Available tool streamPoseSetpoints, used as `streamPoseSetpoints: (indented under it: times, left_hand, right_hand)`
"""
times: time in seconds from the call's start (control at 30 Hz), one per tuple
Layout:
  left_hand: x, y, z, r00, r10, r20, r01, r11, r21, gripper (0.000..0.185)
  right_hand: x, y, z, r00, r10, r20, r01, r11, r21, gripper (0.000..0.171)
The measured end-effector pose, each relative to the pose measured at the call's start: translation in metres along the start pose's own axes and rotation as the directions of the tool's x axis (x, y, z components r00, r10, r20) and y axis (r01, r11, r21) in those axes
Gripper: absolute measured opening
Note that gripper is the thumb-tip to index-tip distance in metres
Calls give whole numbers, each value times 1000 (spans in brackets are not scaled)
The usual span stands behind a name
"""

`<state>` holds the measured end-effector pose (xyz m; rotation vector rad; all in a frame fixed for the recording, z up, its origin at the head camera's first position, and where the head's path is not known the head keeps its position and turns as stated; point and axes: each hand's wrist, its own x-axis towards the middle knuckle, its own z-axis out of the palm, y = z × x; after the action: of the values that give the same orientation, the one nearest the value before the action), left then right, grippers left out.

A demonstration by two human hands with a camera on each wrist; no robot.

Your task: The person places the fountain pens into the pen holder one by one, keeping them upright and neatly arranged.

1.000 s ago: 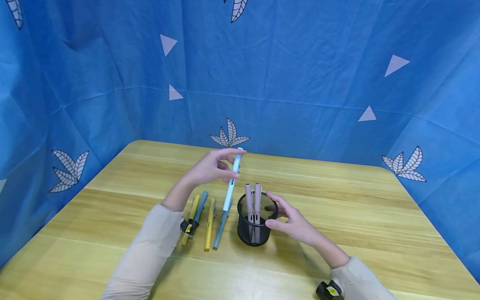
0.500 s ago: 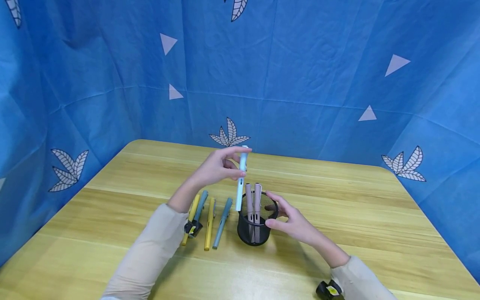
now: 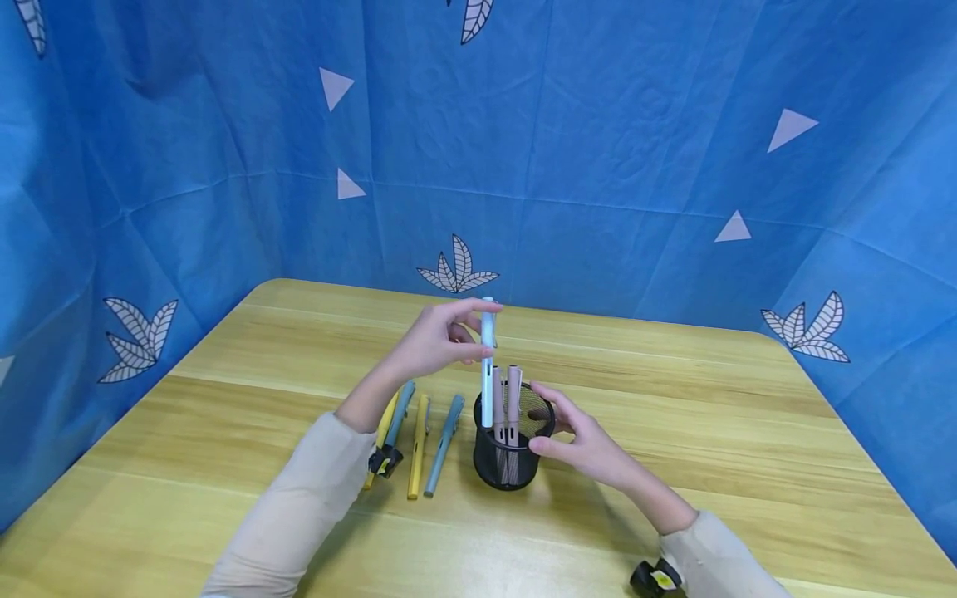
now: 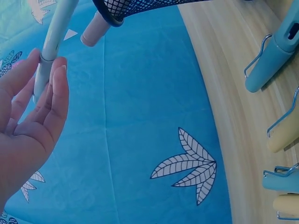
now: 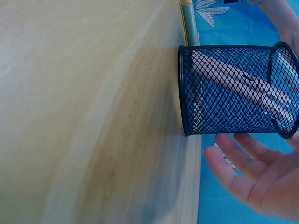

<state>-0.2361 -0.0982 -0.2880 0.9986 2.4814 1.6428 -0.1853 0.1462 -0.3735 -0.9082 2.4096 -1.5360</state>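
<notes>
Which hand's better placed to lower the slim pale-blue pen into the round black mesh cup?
Probably the left hand: it pinches the pen, whose lower end seems to be at the mouth of the cup. The right hand holds no pen.

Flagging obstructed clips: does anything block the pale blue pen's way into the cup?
Nothing visible blocks the pale blue pen: the left hand holds it at the mouth of the mesh cup; two mauve pens inside leave room.

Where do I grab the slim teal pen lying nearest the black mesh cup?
Probably mid-barrel, from above, pinching the teal pen across its long sides: it lies flat, with bare wood between it and the yellow pen on its left and the black mesh cup.
</notes>
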Motion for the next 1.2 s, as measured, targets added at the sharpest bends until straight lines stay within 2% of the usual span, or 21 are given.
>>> streamPoseSetpoints:
  times: [0.2, 0.47, 0.9, 1.2]
  left_hand:
    - [-2, 0, 1, 999, 31, 13, -32, 997, 70, 46]
    - [-5, -6, 1, 999, 21, 40, -25, 995, 93, 40]
    - [-9, -10, 1, 989, 9, 151, -28, 992, 127, 25]
    - [-11, -12, 0, 973, -15, 229, -18, 990, 142, 22]
  right_hand:
    - [0, 0, 0, 1000, 7, -1, -7, 1000, 6, 67]
    - [0, 1, 0, 1000, -7, 1, 7, 1000, 10, 67]
    - [0, 2, 1, 1000, -5, 2, 4, 999, 33, 66]
    - [0, 2, 0, 1000, -12, 6, 12, 1000, 18, 66]
